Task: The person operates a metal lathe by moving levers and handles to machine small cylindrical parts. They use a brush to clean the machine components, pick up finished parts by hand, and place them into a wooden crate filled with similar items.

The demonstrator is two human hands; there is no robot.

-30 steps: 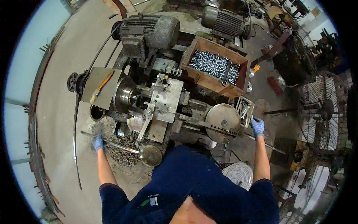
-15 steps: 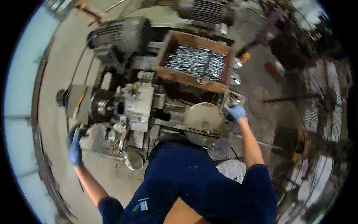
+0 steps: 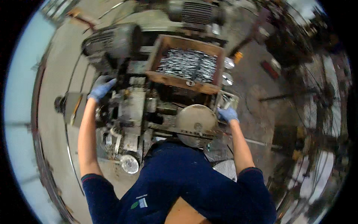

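Observation:
My left hand [image 3: 101, 89], in a blue glove, reaches over the machine [image 3: 133, 106], beside the grey motor [image 3: 112, 40]. Its fingers look stretched out toward the right, with nothing visible in them. My right hand [image 3: 228, 114], also gloved in blue, is at the near edge of a small tray [image 3: 233, 98] holding metal pieces. Those fingers are curled, and what they hold, if anything, is hidden. A wooden box [image 3: 182, 83] full of shiny small metal parts [image 3: 188, 64] stands beyond the machine. Between my arms lies a round, worn disc [image 3: 197, 118].
A yellow-handled brush [image 3: 76, 110] lies on a flat plate at the left. Near my body is a round metal dish [image 3: 129, 164]. Two silver discs [image 3: 227, 79] sit right of the box, near an orange object [image 3: 238, 56]. Another motor [image 3: 195, 13] stands at the back.
My left hand has moved up and right, from a dark knob at the near left to above the machine. My right hand stays by the small tray. The whole view has shifted slightly.

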